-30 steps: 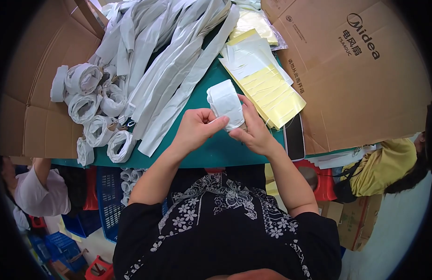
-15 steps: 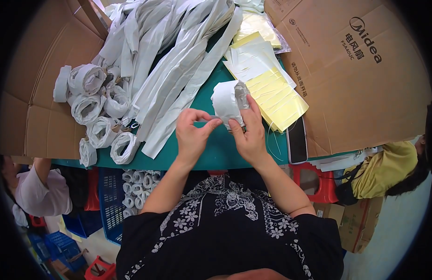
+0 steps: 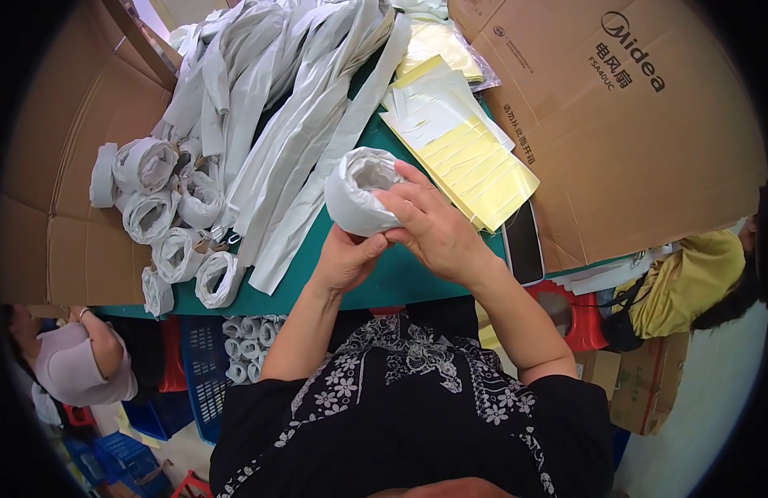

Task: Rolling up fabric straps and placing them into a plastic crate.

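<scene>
Between my hands, above the green table (image 3: pixel 376 286), is a rolled-up white strip (image 3: pixel 355 203), its crinkled ring opening tilted up. My left hand (image 3: pixel 347 257) grips the roll from below, the fingers partly hidden behind it. My right hand (image 3: pixel 438 224) is closed around its right side, with some fingers reaching over the rim and the thumb close to the left thumb. Left of my hands lie several finished-looking white rolls (image 3: pixel 179 255) in a heap. Long loose white strips (image 3: pixel 297 183) stretch from the back of the table toward me.
Yellow and white sticker sheets (image 3: pixel 475 166) lie right of my hands, with a dark phone (image 3: pixel 523 245) beside them. Cardboard boxes flank the table, left (image 3: pixel 48 216) and right (image 3: pixel 641 166). Below stands a blue crate (image 3: pixel 203 373) with more rolls. Other people sit at left (image 3: pixel 85 357) and right (image 3: pixel 683 290).
Both hands have moved left with the roll, which has turned so its opening faces up. My left hand has gone from pinching near its lower edge to holding it from underneath.
</scene>
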A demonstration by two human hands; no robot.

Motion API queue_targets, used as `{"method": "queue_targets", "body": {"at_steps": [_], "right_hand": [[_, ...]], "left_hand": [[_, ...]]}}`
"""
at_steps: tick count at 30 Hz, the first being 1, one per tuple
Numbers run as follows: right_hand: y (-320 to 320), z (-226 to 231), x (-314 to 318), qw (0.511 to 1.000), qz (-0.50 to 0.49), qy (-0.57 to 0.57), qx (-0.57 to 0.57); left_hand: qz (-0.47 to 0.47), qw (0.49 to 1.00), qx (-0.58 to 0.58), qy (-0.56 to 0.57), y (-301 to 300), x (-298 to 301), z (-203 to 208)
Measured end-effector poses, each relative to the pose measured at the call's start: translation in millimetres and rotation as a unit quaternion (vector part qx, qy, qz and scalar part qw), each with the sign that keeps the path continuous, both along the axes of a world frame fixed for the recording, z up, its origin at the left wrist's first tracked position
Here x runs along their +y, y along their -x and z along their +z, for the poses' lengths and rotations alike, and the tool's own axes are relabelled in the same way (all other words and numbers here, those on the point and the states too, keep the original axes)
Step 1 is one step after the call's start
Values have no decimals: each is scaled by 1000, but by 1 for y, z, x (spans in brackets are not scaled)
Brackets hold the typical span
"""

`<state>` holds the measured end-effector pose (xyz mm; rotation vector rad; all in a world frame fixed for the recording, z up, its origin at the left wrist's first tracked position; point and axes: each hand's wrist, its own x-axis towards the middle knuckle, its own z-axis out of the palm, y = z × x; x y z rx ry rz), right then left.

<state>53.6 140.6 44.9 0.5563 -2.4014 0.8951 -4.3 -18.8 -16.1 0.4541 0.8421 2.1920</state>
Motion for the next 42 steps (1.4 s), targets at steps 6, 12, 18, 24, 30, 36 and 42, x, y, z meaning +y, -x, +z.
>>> {"method": "queue_targets", "body": {"at_steps": [6,12,18,24,30,36,42], "right_hand": [[-10,7,-10,975,15,207,-79],[-2,3,-10,989,-69,126,-21],[3,4,0,999,-46,26,6],[-2,14,-11,998,13,-60,32],[-3,13,-7,994,-4,-106,40],[-3,13,-10,999,22,-37,24],[2,9,3,980,26,-77,-180]], "left_hand": [[-70,992,31,-103,-2,7,-12],[48,988,-125,-72,-12,16,-7],[441,621,561,324,2,-27,40],[232,695,500,462,8,-20,71],[332,565,580,483,-9,-24,73],[272,744,520,320,7,-26,60],[250,624,684,283,14,-29,45]]}}
